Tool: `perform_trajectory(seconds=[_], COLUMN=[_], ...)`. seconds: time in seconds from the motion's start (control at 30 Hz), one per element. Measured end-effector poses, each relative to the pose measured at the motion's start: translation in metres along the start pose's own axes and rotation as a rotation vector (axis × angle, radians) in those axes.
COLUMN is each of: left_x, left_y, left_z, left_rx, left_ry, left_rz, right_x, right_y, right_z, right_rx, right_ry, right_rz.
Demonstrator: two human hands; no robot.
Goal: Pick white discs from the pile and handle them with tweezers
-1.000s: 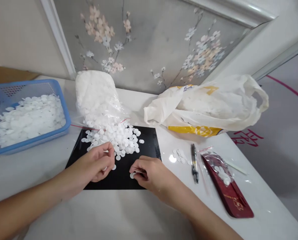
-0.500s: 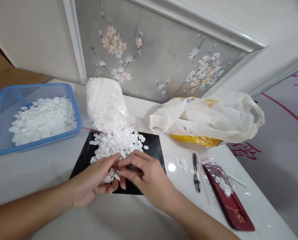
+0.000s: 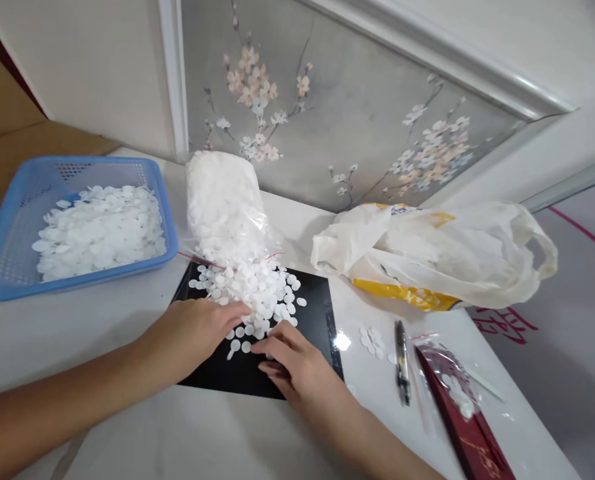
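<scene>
A loose pile of small white round discs (image 3: 260, 287) lies on a black mat (image 3: 312, 313). My left hand (image 3: 194, 333) is turned palm down over the mat's left part, its thumb stretched toward the pile; its other fingers are mostly hidden below. At the pile's near edge, my right hand (image 3: 297, 367) has its fingers apart and bent, the tips close to a few single discs. I see nothing held in either hand. Behind the pile, a clear plastic bag (image 3: 224, 200) full of the same discs lies with its red-lined mouth toward me.
On the left stands a blue basket (image 3: 172, 230) with many discs in it. A white and yellow carrier bag (image 3: 437, 253) lies at the back right. Nearer are a few discs (image 3: 372, 341), a black pen (image 3: 402, 363) and a dark red packet (image 3: 470, 427) under a small clear bag.
My left hand has turned over from cupping several discs, and it is now palm down. Discs lie on the mat between my hands. My right hand has moved apart from the left.
</scene>
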State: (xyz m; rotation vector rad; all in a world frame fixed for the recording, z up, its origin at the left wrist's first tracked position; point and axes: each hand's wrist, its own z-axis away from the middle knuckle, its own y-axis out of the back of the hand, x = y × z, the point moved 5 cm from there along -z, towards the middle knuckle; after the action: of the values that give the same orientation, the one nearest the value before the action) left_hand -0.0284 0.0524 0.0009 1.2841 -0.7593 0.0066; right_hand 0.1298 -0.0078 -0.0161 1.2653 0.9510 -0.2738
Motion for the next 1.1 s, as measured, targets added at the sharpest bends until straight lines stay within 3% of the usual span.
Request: perform_trajectory(seconds=[0.1, 0.23, 0.33, 0.4, 0.47, 0.53, 0.63, 0.73, 0.83, 0.97, 1.07, 1.1], left_x=[0.003, 0.004, 0.006, 0.009, 0.012, 0.015, 0.016, 0.013, 0.007, 0.004, 0.005, 0.006], left_y=[-0.008, -0.008, -0.002, 0.002, 0.004, 0.003, 0.002, 0.003, 0.008, 0.016, 0.017, 0.015], left_z=[0.004, 0.004, 0.002, -0.001, -0.002, -0.001, 0.003, 0.008, 0.01, 0.01, 0.01, 0.011], left_rx=[-0.018, 0.006, 0.086, 0.166, 0.245, 0.262, 0.248, 0.248, 0.264, 0.259, 0.189, 0.138], left_ry=[-0.042, -0.067, -0.079, -0.089, -0.116, -0.145, -0.169, -0.179, -0.168, -0.132, -0.06, -0.03], left_rz=[-0.156, -0.19, -0.128, -0.06, 0.036, 0.106, 0.14, 0.185, 0.255, 0.422, 0.615, 0.688], right_x=[0.008, 0.024, 0.024, 0.009, -0.021, -0.061, -0.11, -0.126, -0.125, -0.12, -0.101, -0.089], right_y=[0.014, 0.033, 0.035, 0.028, 0.01, -0.024, -0.072, -0.11, -0.126, -0.113, -0.077, -0.06], right_z=[0.009, 0.015, 0.02, 0.022, 0.02, 0.016, 0.009, -0.001, -0.004, 0.0, 0.002, 0.003], right_rx=[0.075, 0.205, 0.222, 0.217, 0.136, -0.076, -0.181, -0.215, -0.204, -0.157, -0.031, 0.072], right_ry=[-0.083, -0.167, -0.137, -0.053, 0.117, 0.37, 0.7, 0.812, 0.83, 0.761, 0.541, 0.416], right_rz=[-0.068, -0.02, -0.004, 0.031, 0.093, 0.136, 0.22, 0.312, 0.349, 0.24, -0.044, -0.115])
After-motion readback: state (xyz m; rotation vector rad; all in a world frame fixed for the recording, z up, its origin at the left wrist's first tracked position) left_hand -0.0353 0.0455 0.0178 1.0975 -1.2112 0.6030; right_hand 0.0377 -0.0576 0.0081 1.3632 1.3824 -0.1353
